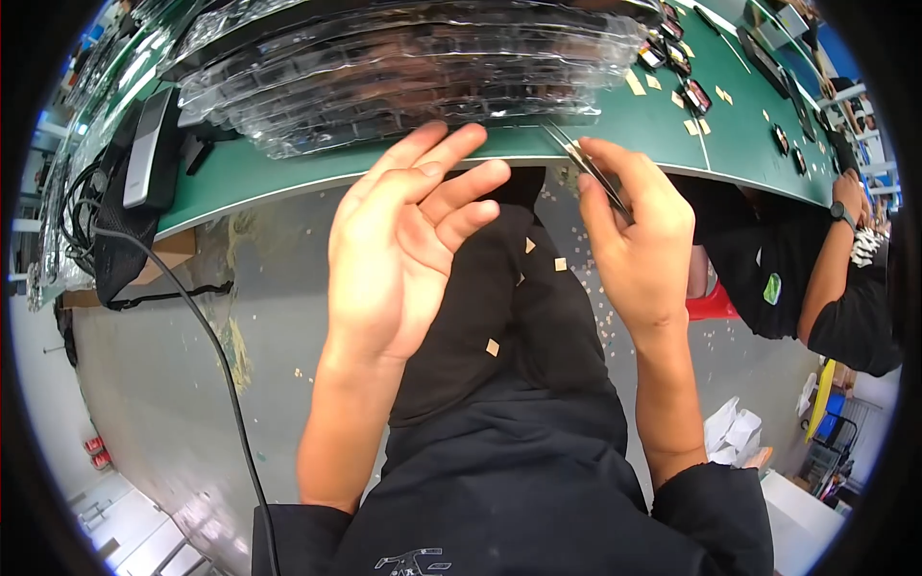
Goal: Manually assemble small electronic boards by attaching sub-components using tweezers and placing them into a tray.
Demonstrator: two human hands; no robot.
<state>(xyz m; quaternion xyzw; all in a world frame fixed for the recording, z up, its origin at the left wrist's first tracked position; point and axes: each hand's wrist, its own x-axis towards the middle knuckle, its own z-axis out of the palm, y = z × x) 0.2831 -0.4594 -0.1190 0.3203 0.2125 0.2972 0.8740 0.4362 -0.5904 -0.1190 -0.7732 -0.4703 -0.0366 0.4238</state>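
Right hand [645, 230] pinching tweezers [600, 177] around 1 o'clock, tips aimed toward 11, near clear tray stack [413, 91] at 12. Left hand [396, 230] empty, fingers loosely spread. Imo light grip, tips off plastic.

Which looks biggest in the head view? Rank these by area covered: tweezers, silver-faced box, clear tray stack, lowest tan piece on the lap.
1. Clear tray stack
2. Silver-faced box
3. Tweezers, thin and partly covered by the right hand
4. Lowest tan piece
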